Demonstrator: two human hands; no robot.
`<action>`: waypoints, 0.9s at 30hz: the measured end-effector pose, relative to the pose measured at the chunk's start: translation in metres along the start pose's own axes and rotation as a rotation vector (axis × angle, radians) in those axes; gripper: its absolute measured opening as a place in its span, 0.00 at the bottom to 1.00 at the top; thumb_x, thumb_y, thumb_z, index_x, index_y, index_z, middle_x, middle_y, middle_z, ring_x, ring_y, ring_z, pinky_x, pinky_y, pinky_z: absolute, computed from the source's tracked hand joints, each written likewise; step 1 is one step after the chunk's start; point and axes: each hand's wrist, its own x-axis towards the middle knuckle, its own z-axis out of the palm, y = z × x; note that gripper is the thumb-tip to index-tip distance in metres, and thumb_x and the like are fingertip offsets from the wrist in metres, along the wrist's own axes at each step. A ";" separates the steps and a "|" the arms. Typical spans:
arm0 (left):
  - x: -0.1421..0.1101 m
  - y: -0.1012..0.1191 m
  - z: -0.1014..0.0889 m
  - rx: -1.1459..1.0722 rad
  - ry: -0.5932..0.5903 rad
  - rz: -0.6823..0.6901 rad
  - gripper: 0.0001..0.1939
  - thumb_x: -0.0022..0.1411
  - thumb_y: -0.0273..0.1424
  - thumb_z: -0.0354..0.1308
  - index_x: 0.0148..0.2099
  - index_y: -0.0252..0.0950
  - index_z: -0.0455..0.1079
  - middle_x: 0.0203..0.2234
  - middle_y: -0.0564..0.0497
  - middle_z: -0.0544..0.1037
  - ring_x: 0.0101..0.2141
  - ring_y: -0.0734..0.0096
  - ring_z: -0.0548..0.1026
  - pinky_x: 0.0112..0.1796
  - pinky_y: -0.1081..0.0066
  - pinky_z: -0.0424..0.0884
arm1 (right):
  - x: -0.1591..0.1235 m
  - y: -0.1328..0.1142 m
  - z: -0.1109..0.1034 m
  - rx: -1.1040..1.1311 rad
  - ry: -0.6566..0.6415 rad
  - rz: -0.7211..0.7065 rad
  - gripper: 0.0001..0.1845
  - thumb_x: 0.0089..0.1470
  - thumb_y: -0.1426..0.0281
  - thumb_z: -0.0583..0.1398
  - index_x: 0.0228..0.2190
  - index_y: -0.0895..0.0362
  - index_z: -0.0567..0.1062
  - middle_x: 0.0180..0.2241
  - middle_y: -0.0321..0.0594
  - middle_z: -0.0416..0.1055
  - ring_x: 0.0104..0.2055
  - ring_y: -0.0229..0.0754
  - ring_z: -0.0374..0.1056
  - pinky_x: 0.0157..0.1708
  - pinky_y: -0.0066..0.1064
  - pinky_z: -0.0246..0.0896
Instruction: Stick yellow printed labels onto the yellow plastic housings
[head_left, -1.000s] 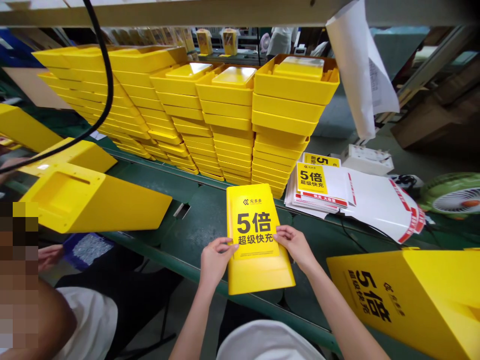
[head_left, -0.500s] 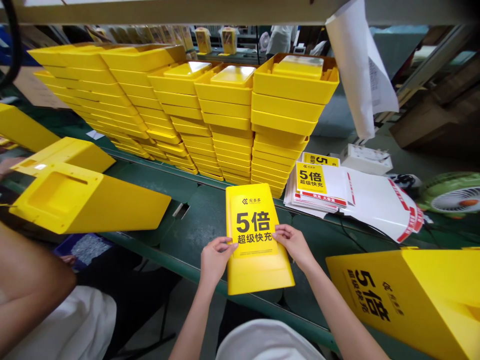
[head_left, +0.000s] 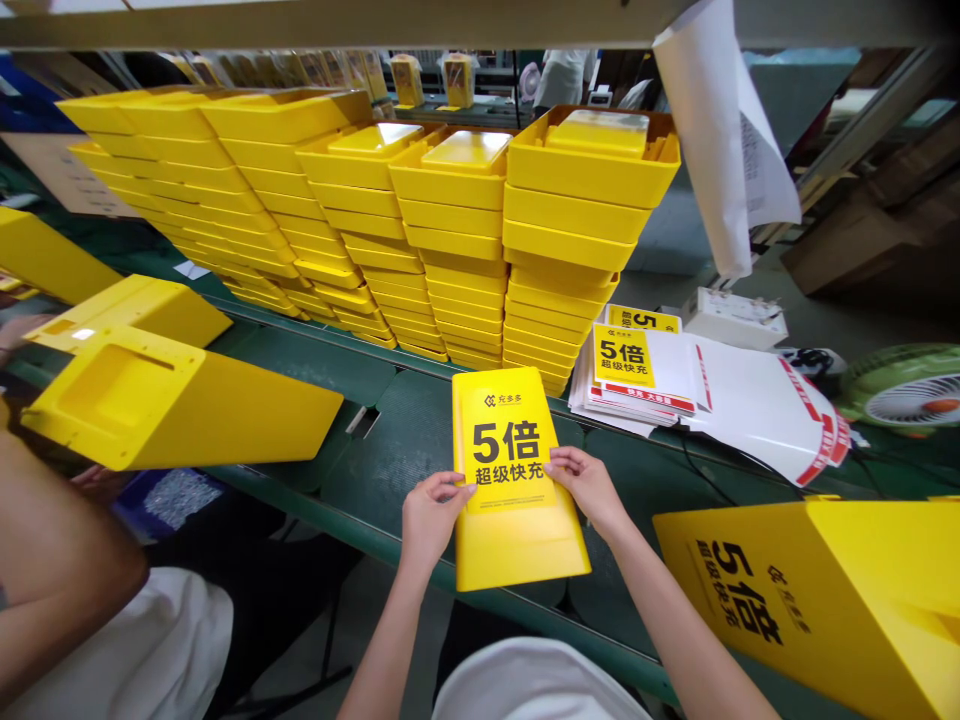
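A flat yellow plastic panel (head_left: 517, 545) lies at the middle of the green belt, its near end hanging past the belt edge. A yellow sticker (head_left: 508, 450) printed with black "5倍 超级快充" covers its upper part. My left hand (head_left: 435, 520) holds the panel's left edge, with the fingers just over the sticker's corner. My right hand (head_left: 589, 490) grips the right edge, with the fingertips resting on the sticker's lower right corner. The underside of the panel is hidden.
Several tall stacks of yellow trays (head_left: 457, 240) stand behind the panel. Large yellow wedge-shaped housings (head_left: 180, 405) lie left and right. White printed sheets (head_left: 757, 410) and a green fan (head_left: 904, 390) are at right. A co-worker's arm (head_left: 52, 530) occupies the lower left.
My hands and the panel have hardly moved. The co-worker's arm has swung in at lower left, and the black cable at upper left has left the view.
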 end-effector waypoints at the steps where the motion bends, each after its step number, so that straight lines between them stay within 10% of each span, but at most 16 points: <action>1: 0.000 0.000 0.000 0.005 0.003 0.003 0.18 0.47 0.44 0.63 0.35 0.36 0.70 0.24 0.48 0.78 0.34 0.60 0.76 0.32 0.68 0.71 | 0.000 0.000 0.000 0.000 0.000 0.000 0.24 0.28 0.56 0.69 0.29 0.58 0.75 0.27 0.40 0.74 0.31 0.42 0.70 0.35 0.35 0.67; 27: 0.003 0.002 0.000 0.012 0.002 -0.004 0.18 0.47 0.44 0.63 0.35 0.36 0.71 0.25 0.48 0.79 0.34 0.59 0.76 0.35 0.67 0.72 | -0.001 0.001 0.001 -0.123 -0.021 -0.040 0.22 0.40 0.56 0.64 0.34 0.57 0.72 0.33 0.43 0.73 0.37 0.46 0.69 0.42 0.40 0.64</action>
